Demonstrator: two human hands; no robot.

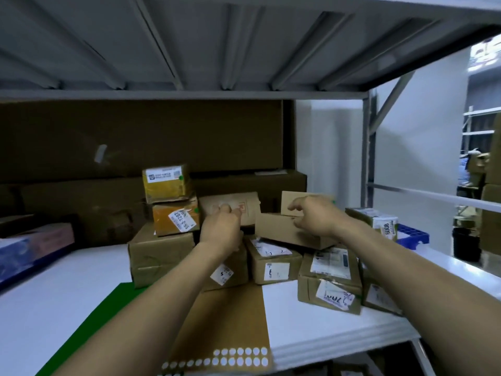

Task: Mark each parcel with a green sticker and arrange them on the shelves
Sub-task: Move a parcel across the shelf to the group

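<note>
Setting: a white shelf [67, 294] holding a cluster of taped cardboard parcels.
Left hand [221, 226]: reaches to the front face of a small carton [244, 207] at the back; fingertips bent against it, and I cannot tell whether they pinch anything.
Right hand [314, 215]: thumb and curled fingers grip the top edge of a flat carton [279, 229], which lies on lower parcels just right of the small carton.
Marked parcels: a yellow parcel [166, 183] stacked on an orange parcel [176, 219], each with a green dot.
Sticker sheet [230, 321]: flat on the shelf front, between the forearms.
</note>
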